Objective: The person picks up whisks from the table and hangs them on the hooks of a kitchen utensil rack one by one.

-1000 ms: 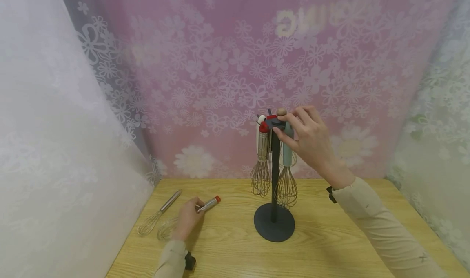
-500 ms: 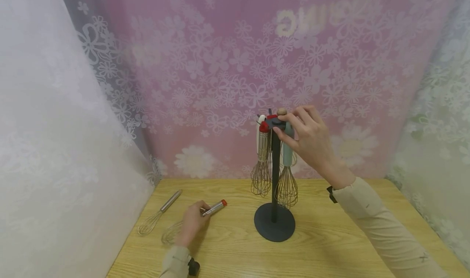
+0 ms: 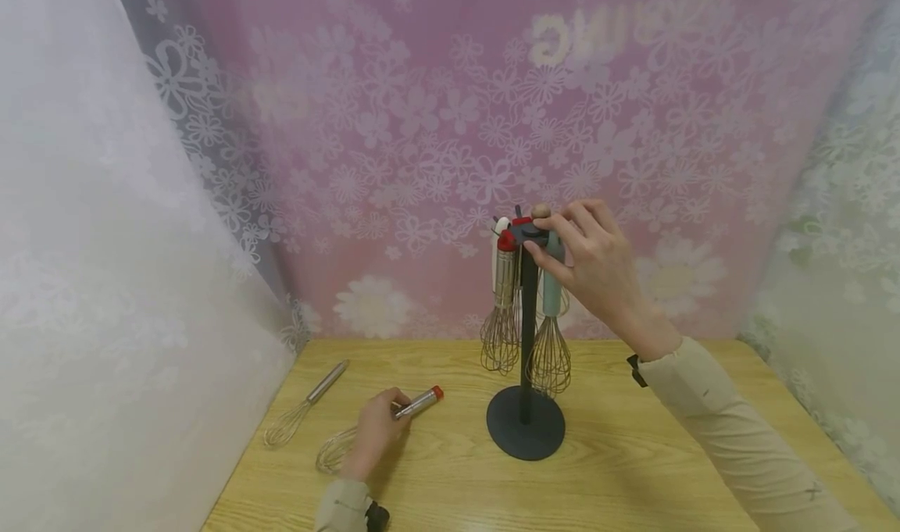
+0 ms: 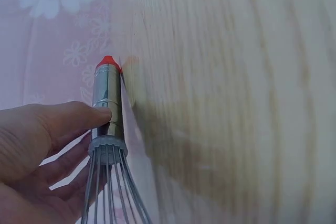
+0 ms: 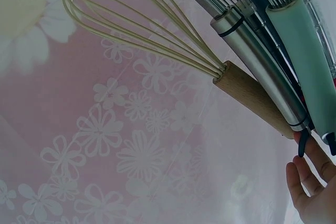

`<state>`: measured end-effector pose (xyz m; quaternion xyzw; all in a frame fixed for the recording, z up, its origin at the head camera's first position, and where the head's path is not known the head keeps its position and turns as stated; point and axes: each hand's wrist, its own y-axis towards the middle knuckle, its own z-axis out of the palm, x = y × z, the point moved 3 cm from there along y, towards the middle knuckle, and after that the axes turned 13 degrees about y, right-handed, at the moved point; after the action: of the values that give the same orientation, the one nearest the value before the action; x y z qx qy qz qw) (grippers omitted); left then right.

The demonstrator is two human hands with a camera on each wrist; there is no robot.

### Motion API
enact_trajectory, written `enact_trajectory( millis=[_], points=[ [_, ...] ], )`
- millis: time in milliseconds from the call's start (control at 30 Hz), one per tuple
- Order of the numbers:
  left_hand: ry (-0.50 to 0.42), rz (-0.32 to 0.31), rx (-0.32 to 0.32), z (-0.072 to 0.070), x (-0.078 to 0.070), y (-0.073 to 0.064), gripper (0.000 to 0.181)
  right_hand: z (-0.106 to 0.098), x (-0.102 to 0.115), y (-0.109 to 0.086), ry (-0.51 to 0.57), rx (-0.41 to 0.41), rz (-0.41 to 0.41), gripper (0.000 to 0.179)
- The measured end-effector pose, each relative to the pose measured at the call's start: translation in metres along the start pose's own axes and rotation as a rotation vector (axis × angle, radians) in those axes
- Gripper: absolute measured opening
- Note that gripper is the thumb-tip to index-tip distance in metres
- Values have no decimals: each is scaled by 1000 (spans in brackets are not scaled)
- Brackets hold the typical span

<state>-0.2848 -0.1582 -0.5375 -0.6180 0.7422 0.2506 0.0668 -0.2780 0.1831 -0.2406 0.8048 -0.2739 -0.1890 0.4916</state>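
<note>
My left hand (image 3: 380, 432) pinches the steel handle of a red-ended whisk (image 3: 422, 401), its wire loops pointing back toward the wrist. In the left wrist view, the thumb lies across the handle just above where the wires begin. My right hand (image 3: 592, 260) grips the top of a black stand (image 3: 527, 337) between thumb and index finger. Several whisks hang from the stand's hooks, including a mint-handled whisk (image 3: 551, 294), a steel whisk with a red end (image 3: 504, 282) and, in the right wrist view, a wooden-handled whisk (image 5: 254, 98).
Another steel whisk (image 3: 325, 383) lies on the wooden table (image 3: 450, 501) left of my left hand. The stand's round base (image 3: 509, 438) rests at the table's middle. A pink flowered curtain (image 3: 422, 165) closes off the back, with pale sheets at both sides.
My left hand has moved a little to the right across the table, carrying the red-ended whisk toward the stand. The right hand keeps its hold on the stand's top.
</note>
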Motion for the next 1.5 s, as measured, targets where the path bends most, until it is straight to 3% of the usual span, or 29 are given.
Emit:
enact_trajectory(
  millis=[233, 633, 867, 1167, 1500],
  points=[
    [94, 32, 31, 5, -4, 11, 33, -2, 0, 0, -7, 12, 8, 33],
    [121, 86, 66, 10, -11, 22, 29, -1, 1, 1, -6, 13, -16, 55],
    [143, 100, 71, 11, -13, 23, 24, -2, 2, 1, 0, -2, -24, 52],
    [50, 117, 63, 9, -19, 22, 20, -1, 0, 0, -2, 4, -8, 55],
    [-13, 135, -26, -5, -33, 27, 23, -1, 1, 0, -2, 1, 0, 47]
  ],
)
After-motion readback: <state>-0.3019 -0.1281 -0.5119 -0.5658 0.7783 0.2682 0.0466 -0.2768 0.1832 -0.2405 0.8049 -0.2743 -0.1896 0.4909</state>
